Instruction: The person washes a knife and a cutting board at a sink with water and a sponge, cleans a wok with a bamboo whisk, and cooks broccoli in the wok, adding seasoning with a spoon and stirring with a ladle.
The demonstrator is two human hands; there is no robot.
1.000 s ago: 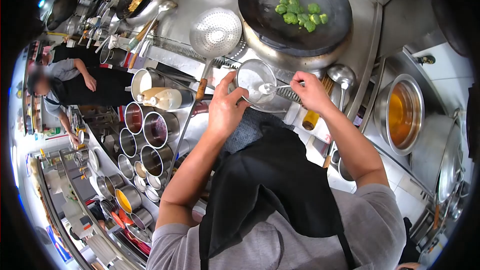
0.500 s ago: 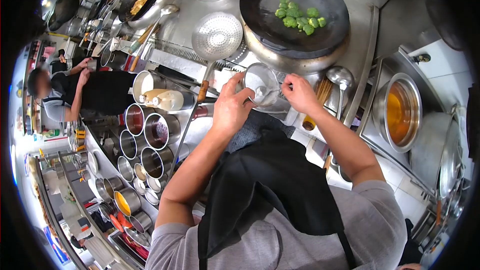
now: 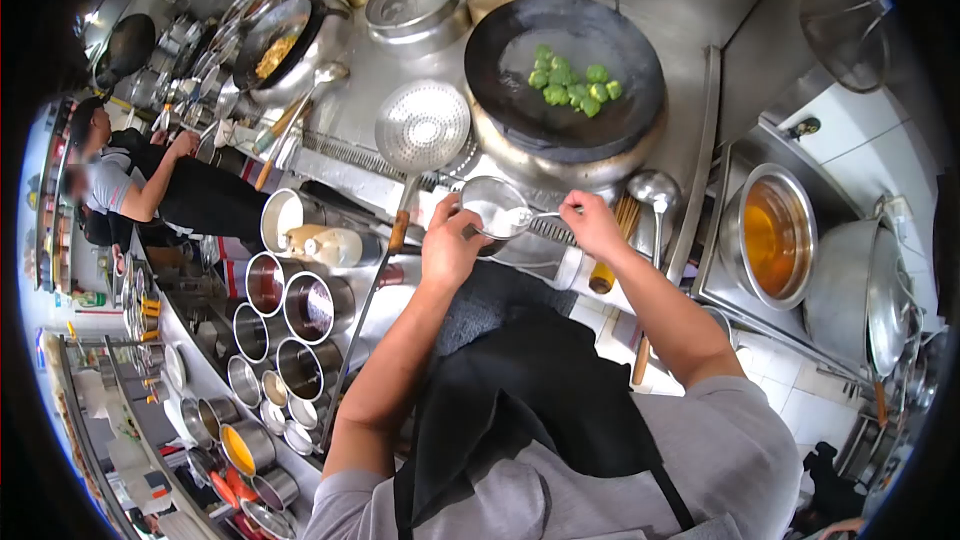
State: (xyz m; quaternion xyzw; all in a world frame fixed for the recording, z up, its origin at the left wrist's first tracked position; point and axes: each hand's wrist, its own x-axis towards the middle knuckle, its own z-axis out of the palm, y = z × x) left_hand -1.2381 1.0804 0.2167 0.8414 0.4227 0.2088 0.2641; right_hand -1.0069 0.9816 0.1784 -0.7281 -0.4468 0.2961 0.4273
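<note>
A small round metal bowl (image 3: 485, 202) with white contents is gripped at its left rim by my left hand (image 3: 449, 242). Pinched in my right hand (image 3: 594, 224) is the handle of a small spoon (image 3: 522, 217), whose head is over the bowl's right side and holds something white. Beyond the bowl, green broccoli florets (image 3: 570, 83) lie in a black wok (image 3: 500, 50) on the stove. A perforated strainer (image 3: 423, 125) rests left of the wok. To the right of my right hand lies a metal ladle (image 3: 654, 190).
Metal pots with sauces (image 3: 308, 307) line the left side, beside squeeze bottles (image 3: 330, 246). A bowl of amber liquid (image 3: 768, 237) stands at right, near a large lidded pot (image 3: 845, 285). A co-worker (image 3: 150, 175) stands at far left.
The view has tilted upward, showing more of the stove's back. The spoon's head has moved within the bowl towards its right side. The co-worker has turned towards the far stove.
</note>
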